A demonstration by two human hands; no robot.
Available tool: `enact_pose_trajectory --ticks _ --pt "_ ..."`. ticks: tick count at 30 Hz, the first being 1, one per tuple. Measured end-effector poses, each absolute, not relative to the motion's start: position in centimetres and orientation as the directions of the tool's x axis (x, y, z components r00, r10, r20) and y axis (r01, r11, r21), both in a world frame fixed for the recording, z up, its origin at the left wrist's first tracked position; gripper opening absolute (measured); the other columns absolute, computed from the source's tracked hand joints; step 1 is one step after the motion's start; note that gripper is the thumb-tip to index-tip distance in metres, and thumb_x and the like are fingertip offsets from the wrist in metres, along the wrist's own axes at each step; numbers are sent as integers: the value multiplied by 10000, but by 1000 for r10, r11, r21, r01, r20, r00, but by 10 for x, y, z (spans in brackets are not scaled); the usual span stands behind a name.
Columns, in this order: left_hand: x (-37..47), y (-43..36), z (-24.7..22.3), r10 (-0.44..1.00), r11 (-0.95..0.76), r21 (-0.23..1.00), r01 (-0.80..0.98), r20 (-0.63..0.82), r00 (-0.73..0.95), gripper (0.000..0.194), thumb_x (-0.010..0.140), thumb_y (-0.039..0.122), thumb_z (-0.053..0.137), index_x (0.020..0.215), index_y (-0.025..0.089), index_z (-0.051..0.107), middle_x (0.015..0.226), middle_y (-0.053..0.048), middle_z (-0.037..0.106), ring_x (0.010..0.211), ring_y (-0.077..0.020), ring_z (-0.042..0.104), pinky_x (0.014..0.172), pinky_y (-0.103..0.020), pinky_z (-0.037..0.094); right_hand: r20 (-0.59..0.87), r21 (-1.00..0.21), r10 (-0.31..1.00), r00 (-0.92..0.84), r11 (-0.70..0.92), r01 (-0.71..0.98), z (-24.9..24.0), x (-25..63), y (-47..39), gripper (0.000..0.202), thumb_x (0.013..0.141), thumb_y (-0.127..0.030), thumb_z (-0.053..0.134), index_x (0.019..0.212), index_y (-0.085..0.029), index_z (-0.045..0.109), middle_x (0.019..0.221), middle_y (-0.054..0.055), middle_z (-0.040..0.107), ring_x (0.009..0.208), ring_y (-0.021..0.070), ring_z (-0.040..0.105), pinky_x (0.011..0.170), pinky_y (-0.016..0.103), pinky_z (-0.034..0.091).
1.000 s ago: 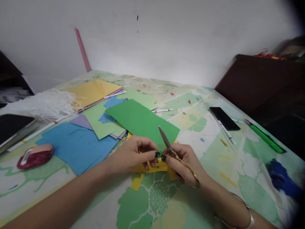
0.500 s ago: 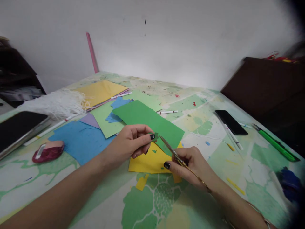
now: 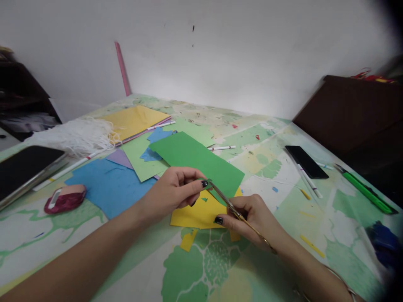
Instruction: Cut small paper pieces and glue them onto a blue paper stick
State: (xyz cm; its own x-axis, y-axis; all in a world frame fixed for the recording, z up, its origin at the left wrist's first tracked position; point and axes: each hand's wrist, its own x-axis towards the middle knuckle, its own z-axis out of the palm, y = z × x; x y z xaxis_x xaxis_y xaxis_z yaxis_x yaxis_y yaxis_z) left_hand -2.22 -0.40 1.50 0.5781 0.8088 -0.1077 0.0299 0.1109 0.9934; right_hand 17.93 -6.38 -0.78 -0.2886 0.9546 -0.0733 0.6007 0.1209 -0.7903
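Observation:
My left hand (image 3: pixel 184 186) pinches a small piece of green paper (image 3: pixel 209 181) between thumb and fingers; most of the piece is hidden. In my right hand (image 3: pixel 252 220) is a pair of gold-handled scissors (image 3: pixel 224 199), pointing up and left. The blade tips are at the edge of the green piece. Below both hands lie a green sheet (image 3: pixel 201 159) and, partly under it, a yellow sheet (image 3: pixel 189 214). Small green scraps lie on the yellow sheet.
Blue paper (image 3: pixel 110 184) and light green paper (image 3: pixel 141 161) lie to the left, near a maroon case (image 3: pixel 67 198) and a large phone (image 3: pixel 25 167). White string (image 3: pixel 78 136) is heaped behind. On the right are a black phone (image 3: pixel 305 161) and a green cutter knife (image 3: pixel 365 188).
My left hand has turned slightly, and less of the green piece shows past the thumb. The scissor tips now meet its edge; before, they were a little apart from it.

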Motion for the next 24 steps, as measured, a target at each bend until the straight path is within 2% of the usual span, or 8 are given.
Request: enact_pose_trajectory --ticks 12,24 --pt "-22 -4 16 805 146 989 33 -138 577 154 804 289 554 789 137 574 443 57 433 370 -28 283 359 -142 170 -73 -766 956 -284 129 630 -7 179 -63 458 751 -493 556 504 -179 333 473 -52 283 450 58 243 409 211 176" --pt "-23 -4 13 796 166 986 12 -141 588 156 801 287 560 797 132 581 441 52 441 362 -23 270 356 -150 158 -37 -739 966 -254 145 658 -5 178 -63 495 690 -525 619 474 -173 345 449 -58 273 444 56 224 398 202 162"
